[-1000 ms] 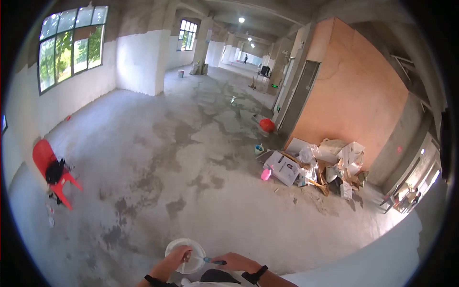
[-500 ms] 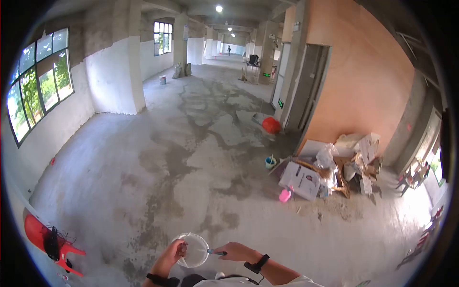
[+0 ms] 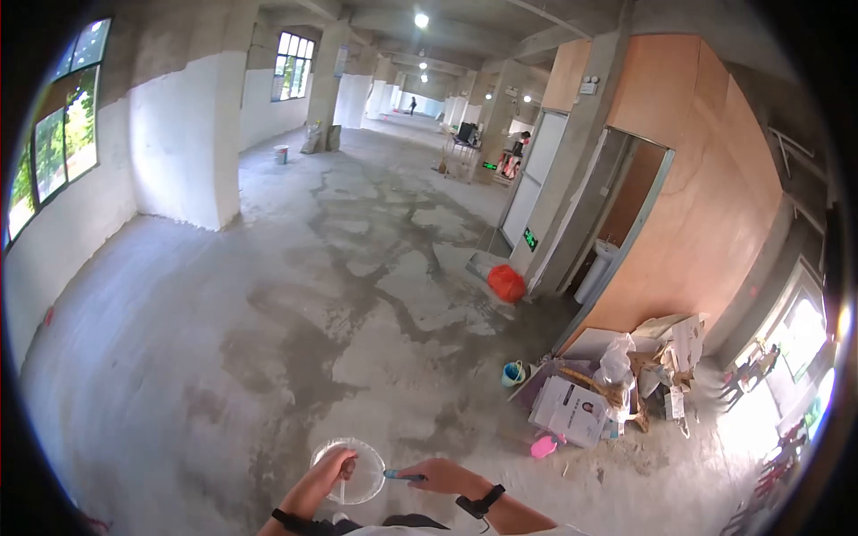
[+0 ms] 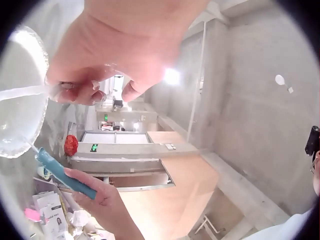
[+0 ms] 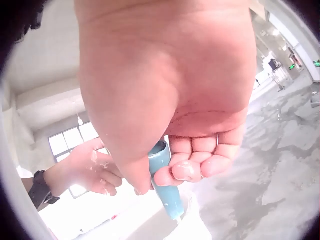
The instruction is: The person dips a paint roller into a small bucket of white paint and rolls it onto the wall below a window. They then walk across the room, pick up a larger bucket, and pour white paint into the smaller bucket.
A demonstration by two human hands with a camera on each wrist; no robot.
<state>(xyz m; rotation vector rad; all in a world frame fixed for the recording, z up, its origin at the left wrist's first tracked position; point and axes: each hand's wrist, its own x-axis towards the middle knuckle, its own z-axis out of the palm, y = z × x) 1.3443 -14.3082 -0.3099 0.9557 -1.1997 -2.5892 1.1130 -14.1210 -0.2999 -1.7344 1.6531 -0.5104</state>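
Note:
A round white bucket (image 3: 368, 482) with a pale, rough-edged rim is low in the head view. My left hand (image 3: 334, 471) is over its left side, fingers curled on a white strip (image 4: 22, 92) that crosses the opening like the bucket's handle. On the other side, my right hand (image 3: 440, 475) grips a tool by its teal handle (image 4: 62, 175). The thin shaft of that tool points at the bucket's rim, and its working end is hidden. White smears mark the fingers of both hands (image 5: 185, 170).
Ahead stretches a concrete floor (image 3: 268, 295) with damp patches. Cardboard and plastic rubbish (image 3: 617, 384) is heaped by the wooden partition (image 3: 697, 205) at right. A small blue bucket (image 3: 512, 373), a pink object (image 3: 543, 446) and a red bag (image 3: 506, 283) are nearby.
The head view has shifted: the doorway and rubbish heap appear larger and closer, and the red chair at left has left the frame. Both hands keep their holds.

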